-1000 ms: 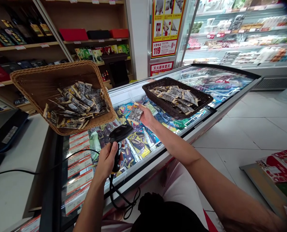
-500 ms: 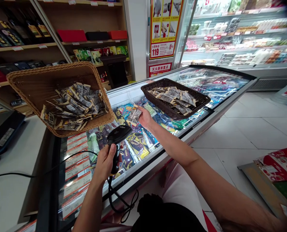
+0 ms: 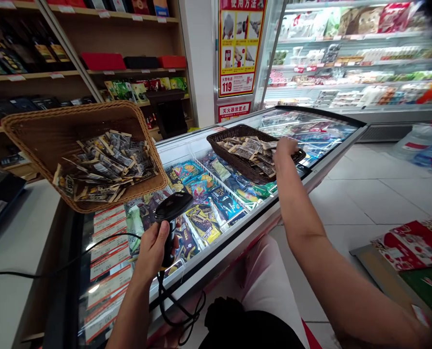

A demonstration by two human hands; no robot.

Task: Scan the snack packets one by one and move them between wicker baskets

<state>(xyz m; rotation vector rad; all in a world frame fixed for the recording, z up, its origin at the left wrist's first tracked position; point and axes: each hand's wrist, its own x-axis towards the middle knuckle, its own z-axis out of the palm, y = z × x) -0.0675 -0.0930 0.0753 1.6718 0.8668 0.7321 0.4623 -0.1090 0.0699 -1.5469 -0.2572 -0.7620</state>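
My left hand point(image 3: 154, 247) is wrapped round the handle of a black handheld barcode scanner point(image 3: 174, 206), held above the glass-topped freezer point(image 3: 216, 261). My right hand point(image 3: 285, 148) reaches over the right part of a dark brown wicker basket point(image 3: 245, 172). Its fingers are turned away and slightly blurred, so what they grip, if anything, is hidden. Small clear-and-black snack packets point(image 3: 250, 148) lie heaped in that basket. On the left, a tilted light-brown wicker basket point(image 3: 139, 114) holds many more of the same packets.
Bagged ice creams point(image 3: 203, 220) lie under the freezer glass, with price labels point(image 3: 107, 261) at its left end. The scanner's cable point(image 3: 129, 235) runs left across a counter point(image 3: 12, 286). Shelves point(image 3: 129, 19) stand behind. A red box point(image 3: 415, 240) and water bottles point(image 3: 423, 143) are at right.
My right hand has moved right and away from the scanner to the dark basket, from where it held a snack packet. My left hand still holds the scanner. The view has shifted slightly.
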